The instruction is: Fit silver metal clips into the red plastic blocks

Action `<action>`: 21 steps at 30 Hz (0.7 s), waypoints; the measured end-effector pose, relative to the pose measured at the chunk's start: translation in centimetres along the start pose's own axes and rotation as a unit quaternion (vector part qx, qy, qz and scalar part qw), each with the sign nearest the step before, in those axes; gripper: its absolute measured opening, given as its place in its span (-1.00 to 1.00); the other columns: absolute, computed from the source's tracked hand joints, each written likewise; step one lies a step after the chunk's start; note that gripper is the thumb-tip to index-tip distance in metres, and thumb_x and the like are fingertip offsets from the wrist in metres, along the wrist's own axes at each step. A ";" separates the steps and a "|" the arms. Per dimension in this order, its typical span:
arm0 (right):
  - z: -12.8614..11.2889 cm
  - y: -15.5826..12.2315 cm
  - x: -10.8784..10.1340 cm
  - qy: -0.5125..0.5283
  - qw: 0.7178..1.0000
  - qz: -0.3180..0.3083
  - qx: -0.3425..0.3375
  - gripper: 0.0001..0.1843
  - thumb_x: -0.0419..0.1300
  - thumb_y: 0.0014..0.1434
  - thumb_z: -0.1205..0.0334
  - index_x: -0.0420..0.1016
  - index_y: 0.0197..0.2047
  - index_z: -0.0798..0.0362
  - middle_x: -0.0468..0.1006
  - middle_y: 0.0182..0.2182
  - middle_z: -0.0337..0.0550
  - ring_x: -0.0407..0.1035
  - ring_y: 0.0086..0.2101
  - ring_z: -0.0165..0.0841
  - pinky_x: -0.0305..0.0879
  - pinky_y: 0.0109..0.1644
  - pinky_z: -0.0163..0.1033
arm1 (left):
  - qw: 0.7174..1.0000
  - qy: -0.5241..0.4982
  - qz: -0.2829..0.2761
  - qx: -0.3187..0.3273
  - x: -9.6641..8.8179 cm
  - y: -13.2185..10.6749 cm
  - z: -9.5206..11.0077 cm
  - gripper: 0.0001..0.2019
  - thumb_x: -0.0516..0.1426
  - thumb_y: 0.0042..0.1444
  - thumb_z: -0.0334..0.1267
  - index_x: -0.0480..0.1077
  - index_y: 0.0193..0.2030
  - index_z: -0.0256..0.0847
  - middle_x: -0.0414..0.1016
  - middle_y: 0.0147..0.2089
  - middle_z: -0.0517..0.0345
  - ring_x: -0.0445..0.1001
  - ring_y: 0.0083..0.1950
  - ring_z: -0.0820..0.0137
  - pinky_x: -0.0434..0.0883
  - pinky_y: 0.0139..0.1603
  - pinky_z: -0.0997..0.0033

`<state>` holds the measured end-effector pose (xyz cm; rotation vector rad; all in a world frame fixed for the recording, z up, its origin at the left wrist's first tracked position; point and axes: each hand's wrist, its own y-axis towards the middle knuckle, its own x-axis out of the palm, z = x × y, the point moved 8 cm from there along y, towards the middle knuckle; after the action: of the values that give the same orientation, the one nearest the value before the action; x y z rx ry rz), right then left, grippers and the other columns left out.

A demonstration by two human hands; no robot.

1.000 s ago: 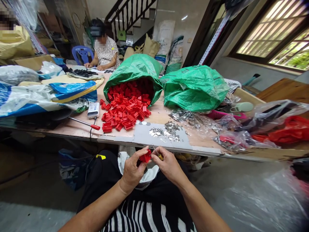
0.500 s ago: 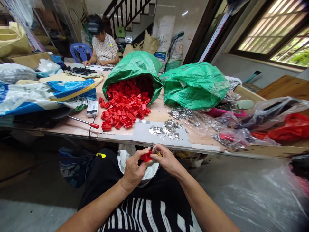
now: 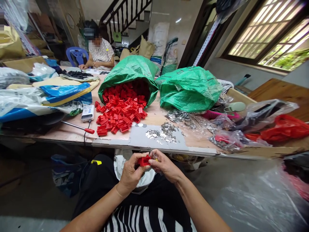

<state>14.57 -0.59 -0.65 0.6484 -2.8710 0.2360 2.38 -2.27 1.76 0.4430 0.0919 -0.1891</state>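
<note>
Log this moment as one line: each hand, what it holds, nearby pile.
left hand: grips red plastic part | right hand: holds metal pick | nearby: red parts pile

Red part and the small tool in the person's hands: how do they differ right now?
The red plastic part is a chunky block gripped in the left hand, while the pointed tool is slender and held in the right hand. The part is bright red throughout; the tool has a thin metal shaft and a yellow handle. Both are held close together, tool tip by the part.
</note>
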 end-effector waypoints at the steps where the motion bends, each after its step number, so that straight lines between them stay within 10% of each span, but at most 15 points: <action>1: 0.1 0.0 0.0 0.014 1.000 -0.003 0.006 -0.52 0.31 0.02 0.00 0.14 -0.23 0.09 0.17 -0.52 -0.35 0.00 -0.55 -0.58 -0.15 -0.52 -0.41 | 1.000 -0.029 -0.005 -0.012 0.0 0.1 -0.3 -0.71 0.19 0.11 -0.31 0.32 -0.02 -0.15 0.48 0.02 0.10 0.47 0.02 0.39 0.39 0.06 0.40; 10: 0.4 1.8 -0.4 0.078 0.996 0.001 0.036 -0.47 0.32 -0.03 -0.07 0.15 -0.22 0.08 0.18 -0.56 -0.35 0.00 -0.59 -0.58 -0.21 -0.54 -0.42 | 0.971 -0.228 0.007 -0.079 -0.1 2.9 -1.6 -0.71 0.26 0.01 -0.34 0.31 -0.13 -0.24 0.49 0.00 0.00 0.48 0.00 0.34 0.38 0.07 0.34; 14: -1.5 3.5 -3.3 -0.145 0.985 0.091 -0.017 -0.61 0.17 0.11 -0.08 0.23 -0.20 0.05 0.35 -0.44 -0.24 0.16 -0.53 -0.50 0.01 -0.47 -0.37 | 0.964 -0.234 0.063 -0.108 -1.1 3.9 -2.7 -0.68 0.27 -0.01 -0.30 0.32 -0.13 -0.27 0.49 -0.01 -0.01 0.49 -0.03 0.36 0.38 0.06 0.35; 17: -4.6 4.0 -6.0 -0.436 0.866 0.228 -0.090 -0.85 0.12 0.17 0.16 0.35 -0.23 0.05 0.45 -0.27 -0.15 0.31 -0.30 -0.36 0.15 -0.21 -0.25 | 0.962 -0.220 0.101 -0.125 -1.9 3.9 -3.7 -0.67 0.28 -0.02 -0.27 0.32 -0.13 -0.28 0.50 -0.04 0.00 0.49 -0.08 0.39 0.38 0.03 0.36; 21: -5.5 5.3 -7.1 -0.608 0.749 0.257 -0.062 -0.89 0.09 0.19 0.28 0.40 -0.21 0.06 0.48 -0.22 -0.12 0.33 -0.20 -0.30 0.12 -0.17 -0.24 | 0.961 -0.206 0.117 -0.143 -2.6 3.6 -4.5 -0.64 0.28 -0.04 -0.25 0.33 -0.11 -0.28 0.49 -0.04 0.02 0.48 -0.10 0.42 0.37 0.03 0.38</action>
<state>19.32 8.06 2.51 -0.2118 -4.2058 -0.5446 0.34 3.30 -0.40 0.1161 -0.3391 -0.0304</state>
